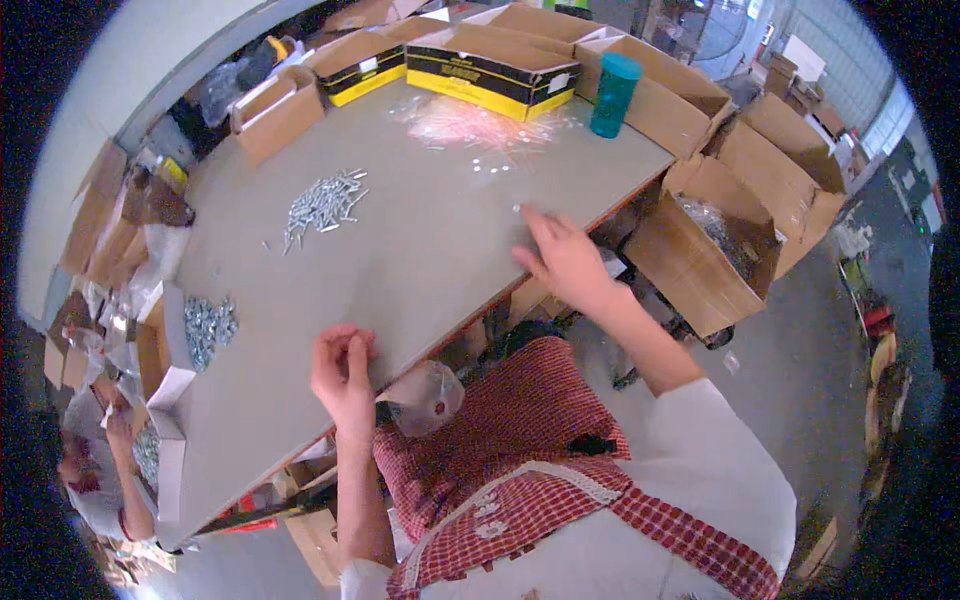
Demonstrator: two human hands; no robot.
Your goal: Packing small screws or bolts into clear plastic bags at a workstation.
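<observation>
My right hand (570, 262) reaches over the table's near right edge, its index finger and thumb apart. A small white piece (516, 208) lies at the tip of that index finger; whether they touch I cannot tell. Low over the table's front edge, my left hand (343, 372) has its fingers curled in toward the thumb. What it holds, if anything, is hidden. A pile of silvery screws or bolts (325, 205) lies beyond it on the grey table (400, 260). Farther back spreads a heap of clear pinkish plastic pieces (480, 125), with a few small white discs (492, 168) before it.
Black-and-yellow cartons (490, 75) line the back edge beside a teal tumbler (614, 95). Open cardboard boxes (700, 240) stand at the right. More metal hardware (208, 330) lies at the left, near another person's arm (125, 460). A clear plastic bag or cup (428, 397) hangs below my left hand.
</observation>
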